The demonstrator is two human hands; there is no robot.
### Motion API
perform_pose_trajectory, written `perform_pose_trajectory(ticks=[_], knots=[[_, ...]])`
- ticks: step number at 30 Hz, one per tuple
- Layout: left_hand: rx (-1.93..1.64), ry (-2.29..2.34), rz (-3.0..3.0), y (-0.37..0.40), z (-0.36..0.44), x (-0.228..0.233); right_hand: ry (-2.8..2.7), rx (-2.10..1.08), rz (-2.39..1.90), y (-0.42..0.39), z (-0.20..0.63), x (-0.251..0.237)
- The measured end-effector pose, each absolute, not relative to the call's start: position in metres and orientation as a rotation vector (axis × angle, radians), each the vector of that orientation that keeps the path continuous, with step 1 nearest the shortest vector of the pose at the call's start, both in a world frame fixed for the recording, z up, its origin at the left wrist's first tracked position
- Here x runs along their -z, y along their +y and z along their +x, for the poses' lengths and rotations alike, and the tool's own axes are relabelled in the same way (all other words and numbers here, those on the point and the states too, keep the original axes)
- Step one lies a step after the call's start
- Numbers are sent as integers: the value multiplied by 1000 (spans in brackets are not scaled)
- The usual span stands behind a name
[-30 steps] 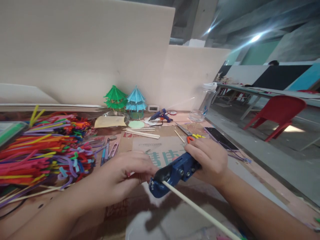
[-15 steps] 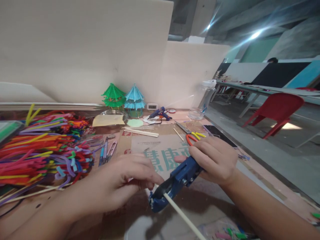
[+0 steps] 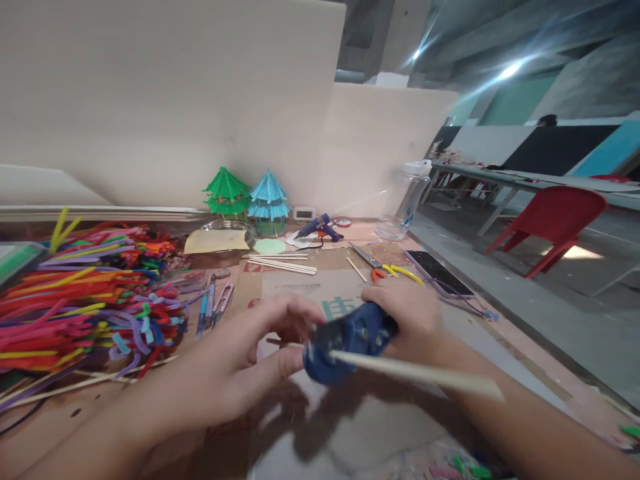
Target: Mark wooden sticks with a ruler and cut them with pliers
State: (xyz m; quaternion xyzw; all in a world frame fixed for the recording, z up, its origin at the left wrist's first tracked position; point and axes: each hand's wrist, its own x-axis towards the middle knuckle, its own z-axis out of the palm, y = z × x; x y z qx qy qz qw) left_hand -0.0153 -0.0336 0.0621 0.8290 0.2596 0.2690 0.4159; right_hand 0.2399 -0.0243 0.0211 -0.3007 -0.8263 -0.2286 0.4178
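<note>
In the head view, my right hand is wrapped round the handles of a blue hand cutter with a dark blade. A thin pale wooden stick runs through the cutter's jaws, its long end pointing right and toward me, blurred by motion. My left hand is at the jaw end, thumb and fingers curled round the stick's short end; their exact contact is partly hidden. Several wooden sticks lie on the board beyond, and orange-and-yellow-handled pliers or scissors rest behind my right hand.
Bundles of coloured pipe cleaners fill the left side. Green and blue paper pagoda-like models stand at the back, near a glue gun and a clear bottle. A phone lies at the right edge.
The cutter has turned in my right hand, swinging the stick's long end up and to the right. My left fingers have shifted up and spread somewhat around the jaw end.
</note>
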Motion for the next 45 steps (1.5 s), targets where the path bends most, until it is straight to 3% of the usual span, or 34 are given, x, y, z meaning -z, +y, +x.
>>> perform_pose_trajectory(ticks=[6, 10, 26, 34, 38, 45], knots=[[-646, 596, 1568, -18, -18, -52, -2002, -607, -1315, -27, 206, -10], [-635, 462, 1406, -12, -18, -55, -1966, -877, -1378, -31, 197, -13], [-903, 422, 1279, -7, -16, -55, -1907, -802, -1461, -33, 195, -16], [-790, 450, 1379, -6, -23, -54, -2070, -725, -1269, -32, 197, -10], [-677, 442, 1453, -13, -22, -56, -2105, -480, -1010, -27, 201, -1], [-731, 582, 1876, -26, -19, -68, -2097, 238, -854, -26, 216, -7]])
